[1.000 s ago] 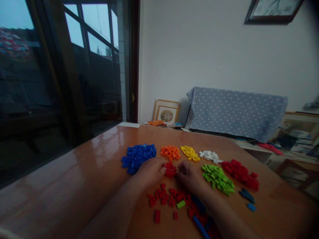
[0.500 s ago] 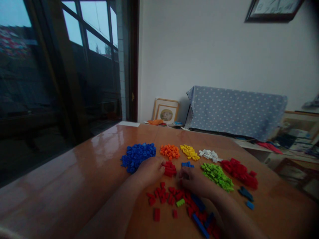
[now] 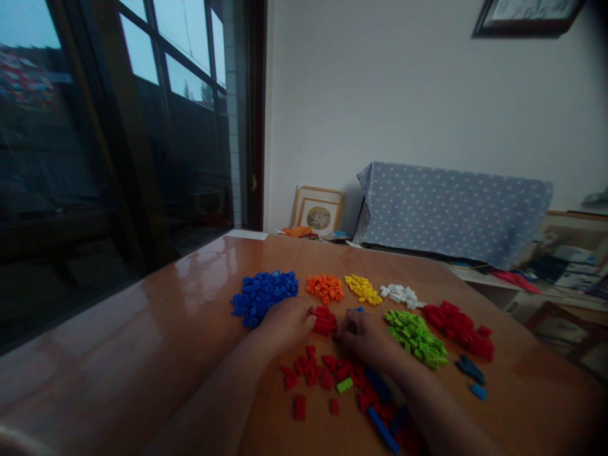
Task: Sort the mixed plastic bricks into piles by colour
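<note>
My left hand [image 3: 295, 318] is closed against the left side of a small block of red toy bricks [image 3: 325, 321] on the table. Its thumb and fingers press on the bricks. Just to the right, my right hand [image 3: 363, 334] has its fingers curled in a pinch close to the block's right side; whatever lies between the fingertips is hidden. Below both hands are scattered loose red bricks [image 3: 299, 407], with one lime green brick [image 3: 344, 385] and a long blue brick [image 3: 382, 430] among them. A few blue bricks [image 3: 360, 310] are mostly hidden behind my right hand.
Along the wooden table [image 3: 190, 316] lie piles of blue [image 3: 266, 294], orange [image 3: 325, 287], yellow [image 3: 363, 290], white [image 3: 400, 295], lime green [image 3: 415, 339] and red bricks [image 3: 458, 330]. Dark blue pieces [image 3: 470, 369] sit at the right. Behind stands something under a dotted cloth [image 3: 451, 212].
My right hand has moved slightly up and left, closer to the red block, covering more of the small blue bricks. My left hand stays on the block.
</note>
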A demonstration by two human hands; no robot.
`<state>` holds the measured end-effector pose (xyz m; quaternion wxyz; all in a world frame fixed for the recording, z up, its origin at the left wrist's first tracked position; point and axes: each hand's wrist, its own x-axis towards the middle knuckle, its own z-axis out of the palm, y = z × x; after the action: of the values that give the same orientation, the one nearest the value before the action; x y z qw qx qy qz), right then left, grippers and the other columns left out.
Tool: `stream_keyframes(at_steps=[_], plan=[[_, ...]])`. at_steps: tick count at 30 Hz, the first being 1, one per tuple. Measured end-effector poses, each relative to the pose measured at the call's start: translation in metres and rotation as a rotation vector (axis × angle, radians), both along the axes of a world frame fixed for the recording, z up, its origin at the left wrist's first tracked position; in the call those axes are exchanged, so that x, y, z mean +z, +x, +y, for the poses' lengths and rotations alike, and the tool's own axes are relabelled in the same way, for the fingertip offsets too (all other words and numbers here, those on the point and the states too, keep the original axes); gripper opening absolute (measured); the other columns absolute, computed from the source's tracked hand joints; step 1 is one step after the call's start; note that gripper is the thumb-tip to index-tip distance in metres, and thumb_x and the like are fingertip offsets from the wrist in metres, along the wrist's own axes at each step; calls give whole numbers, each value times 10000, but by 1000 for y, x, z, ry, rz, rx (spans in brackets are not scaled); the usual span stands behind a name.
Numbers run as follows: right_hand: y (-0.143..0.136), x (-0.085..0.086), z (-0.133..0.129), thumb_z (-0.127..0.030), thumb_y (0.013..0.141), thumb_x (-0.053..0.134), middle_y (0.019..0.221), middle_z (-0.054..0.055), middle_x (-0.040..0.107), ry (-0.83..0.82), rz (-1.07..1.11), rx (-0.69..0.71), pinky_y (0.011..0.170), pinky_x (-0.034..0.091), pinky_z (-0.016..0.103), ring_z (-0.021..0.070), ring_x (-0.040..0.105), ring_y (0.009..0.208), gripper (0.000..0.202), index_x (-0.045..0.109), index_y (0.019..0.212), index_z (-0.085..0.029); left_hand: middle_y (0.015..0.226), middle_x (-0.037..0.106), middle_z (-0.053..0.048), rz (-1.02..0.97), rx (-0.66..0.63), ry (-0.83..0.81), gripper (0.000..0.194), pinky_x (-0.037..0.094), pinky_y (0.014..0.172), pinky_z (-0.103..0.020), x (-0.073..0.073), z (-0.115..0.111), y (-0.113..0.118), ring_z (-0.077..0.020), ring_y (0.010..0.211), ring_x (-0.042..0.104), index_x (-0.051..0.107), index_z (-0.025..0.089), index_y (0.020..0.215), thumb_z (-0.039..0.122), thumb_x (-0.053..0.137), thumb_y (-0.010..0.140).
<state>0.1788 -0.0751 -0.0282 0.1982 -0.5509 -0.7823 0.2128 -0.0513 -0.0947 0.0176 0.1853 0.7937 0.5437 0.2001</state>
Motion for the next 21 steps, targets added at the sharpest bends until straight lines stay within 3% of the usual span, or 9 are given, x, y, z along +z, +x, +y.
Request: stream_keyframes(at_steps=[11, 21], plan=[[-8, 13, -9, -233, 783, 603, 789, 6, 691, -16, -155, -23, 576, 275, 239, 139, 576, 686, 101, 687, 836, -219, 845, 671, -39, 70, -5, 74, 163, 354, 621, -250, -1, 0, 0, -174, 764, 598, 633, 212, 834, 303, 499, 854], [-15, 15, -12, -313, 839, 572, 742, -4, 655, 25, -248, -114, 544, 214, 252, 128, 532, 648, 127, 651, 813, -217, 892, 683, -39, 57, -7, 46, 173, 373, 661, -250, 0, -1, 1, -182, 821, 610, 651, 225, 901, 303, 502, 864]])
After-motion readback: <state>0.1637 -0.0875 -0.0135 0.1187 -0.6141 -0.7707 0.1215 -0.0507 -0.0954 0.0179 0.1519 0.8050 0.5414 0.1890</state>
